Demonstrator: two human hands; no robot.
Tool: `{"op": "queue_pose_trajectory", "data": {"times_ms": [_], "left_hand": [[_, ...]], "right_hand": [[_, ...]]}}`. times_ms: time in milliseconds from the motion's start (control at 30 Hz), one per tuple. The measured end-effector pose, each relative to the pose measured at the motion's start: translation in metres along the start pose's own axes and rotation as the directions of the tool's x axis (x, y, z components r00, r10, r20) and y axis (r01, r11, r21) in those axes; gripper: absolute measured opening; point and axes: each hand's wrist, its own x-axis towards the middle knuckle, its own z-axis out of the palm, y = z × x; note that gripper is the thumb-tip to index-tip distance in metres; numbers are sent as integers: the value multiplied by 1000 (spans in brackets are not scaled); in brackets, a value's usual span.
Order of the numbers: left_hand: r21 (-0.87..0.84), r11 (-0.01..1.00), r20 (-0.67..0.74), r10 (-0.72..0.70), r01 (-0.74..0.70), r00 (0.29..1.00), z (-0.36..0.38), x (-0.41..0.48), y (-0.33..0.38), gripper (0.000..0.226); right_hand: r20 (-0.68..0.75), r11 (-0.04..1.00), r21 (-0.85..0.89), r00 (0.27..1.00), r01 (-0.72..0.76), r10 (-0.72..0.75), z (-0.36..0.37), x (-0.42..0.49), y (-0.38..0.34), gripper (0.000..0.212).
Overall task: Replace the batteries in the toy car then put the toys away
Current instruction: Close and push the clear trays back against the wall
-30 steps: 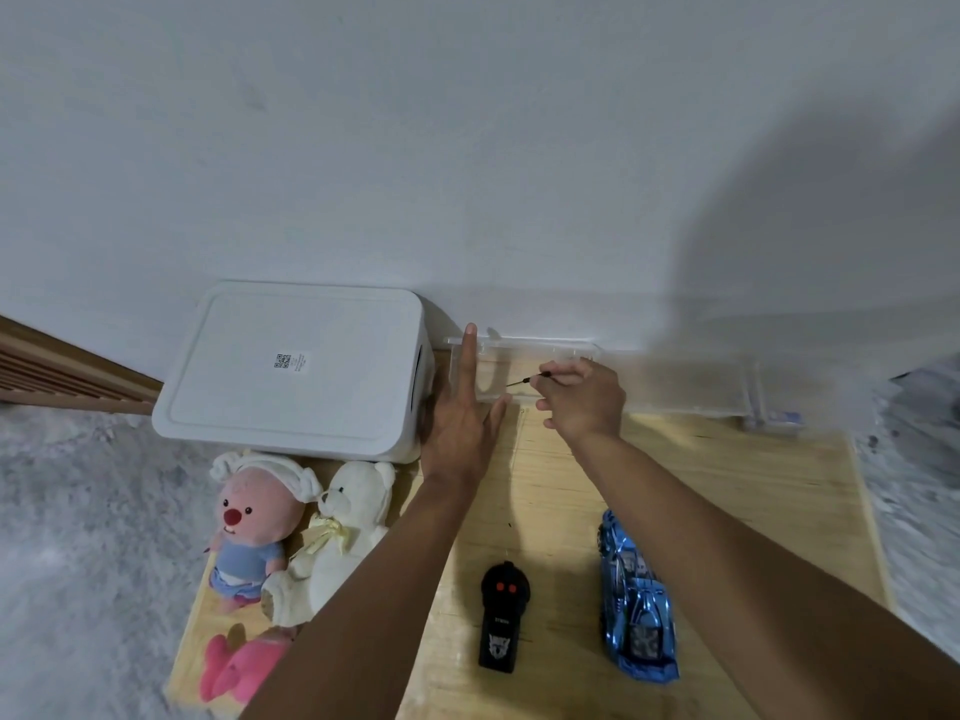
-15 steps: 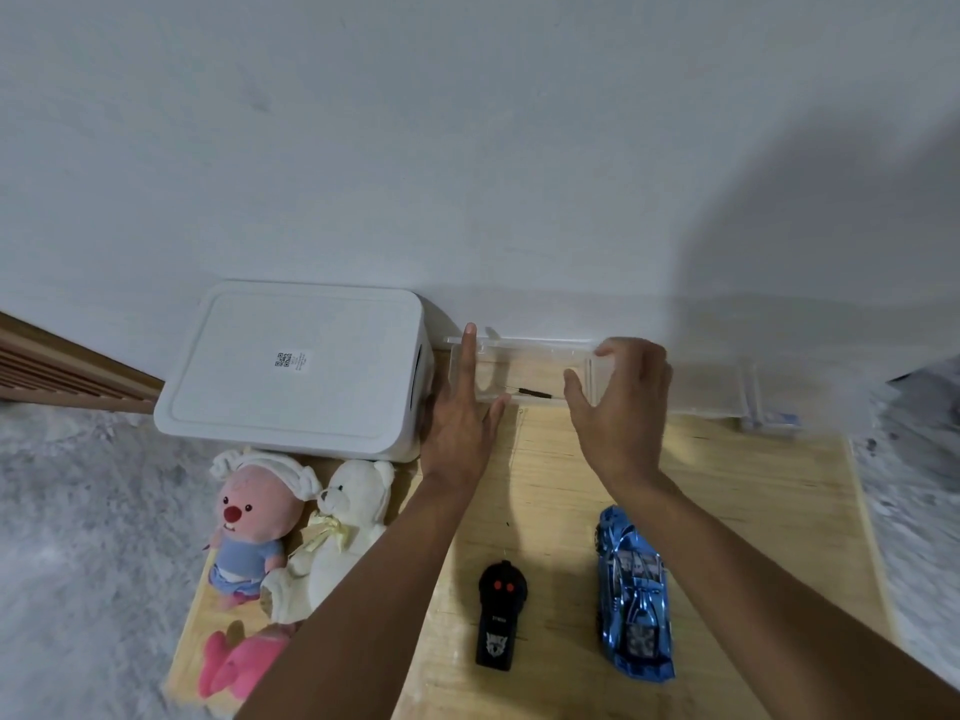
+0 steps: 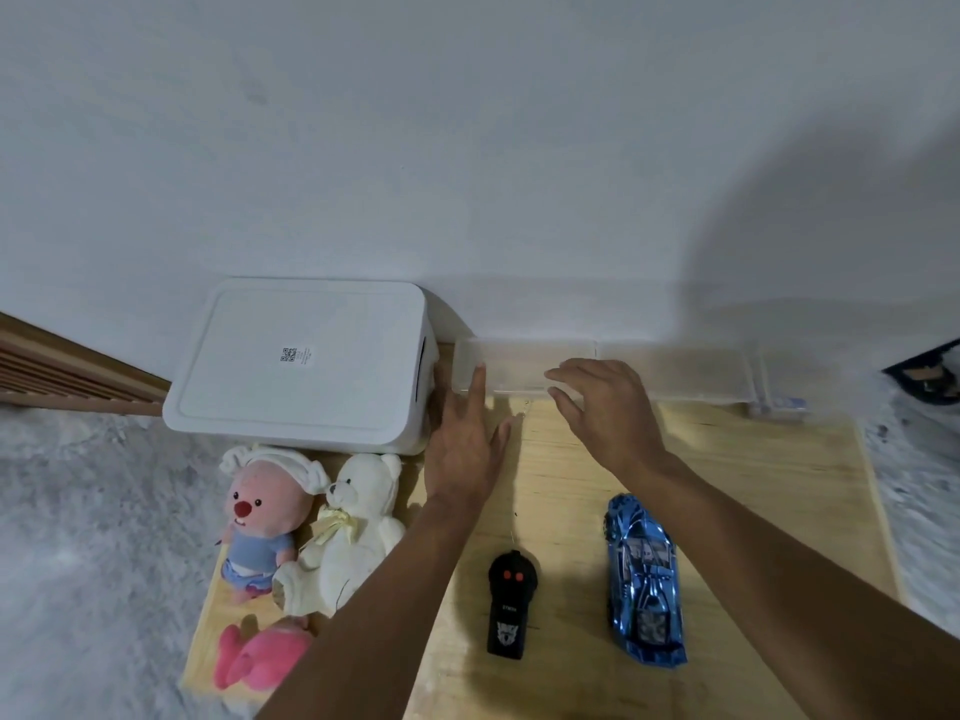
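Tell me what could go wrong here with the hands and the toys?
The clear box is hard to see, so the right hand might bump it. The right arm passes close by the car and could knock it when pulling back.

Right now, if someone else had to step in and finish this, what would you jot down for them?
Left hand: open, straight forefinger against the clear box by the wall.
Right hand: open, holds nothing, over the box's front edge; touching or not, I cannot tell.
Blue toy car and black remote lie on the wooden board; three plush toys sit in front of the white bin, lid on.
Done: whether the batteries are swapped cannot be told from here.
Left: nothing is put away yet; open the bin and load car, remote and plushes.
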Motion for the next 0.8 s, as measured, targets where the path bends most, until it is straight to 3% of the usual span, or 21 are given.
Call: {"op": "queue_pose_trajectory", "data": {"times_ms": [267,500,633,800], "left_hand": [[81,995,72,46,-52,996,4,2,-4,72],[42,999,192,-26,19,981,-26,2,8,76],[-62,997,86,53,-48,995,-71,9,27,81],[-238,963,-129,101,-130,987,-148,24,37,52]], "right_hand": [[108,988,-150,993,-39,56,2,5,-5,17],[377,972,-227,915,-57,142,-30,11,-27,38],[253,979,-80,946,-187,202,-68,5,-40,44],[213,978,4,956,-207,202,-122,35,-68,37]]}}
